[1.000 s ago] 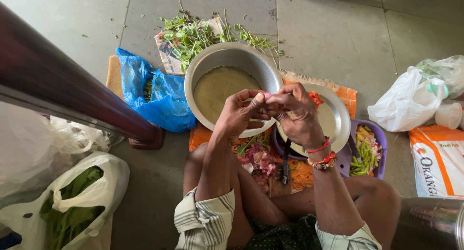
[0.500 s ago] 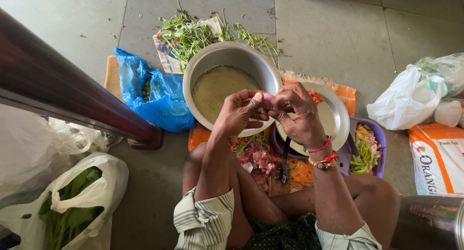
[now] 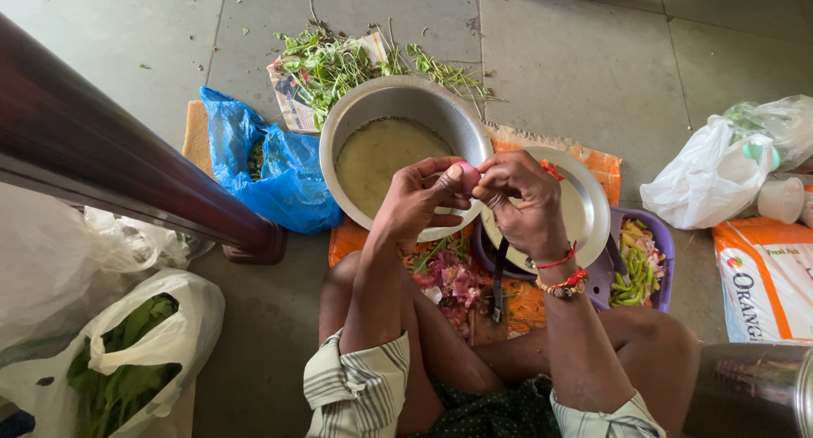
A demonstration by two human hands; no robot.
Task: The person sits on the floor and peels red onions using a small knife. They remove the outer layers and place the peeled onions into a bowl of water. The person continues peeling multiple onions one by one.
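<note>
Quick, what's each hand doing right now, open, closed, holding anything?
Left hand: closed on a small pink onion.
Right hand: fingers pinched at the same onion; firm grip cannot be told.

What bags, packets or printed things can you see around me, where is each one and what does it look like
Printed sack: far right on the floor, white with orange bands.
Blue plastic bag: left of the metal bowl, crumpled, greens inside.
White plastic bag: right of the steel plate, knotted, bulging.
White bag of leaves: lower left, open.
Printed paper sheet: behind the bowl, under loose herb stems.
</note>
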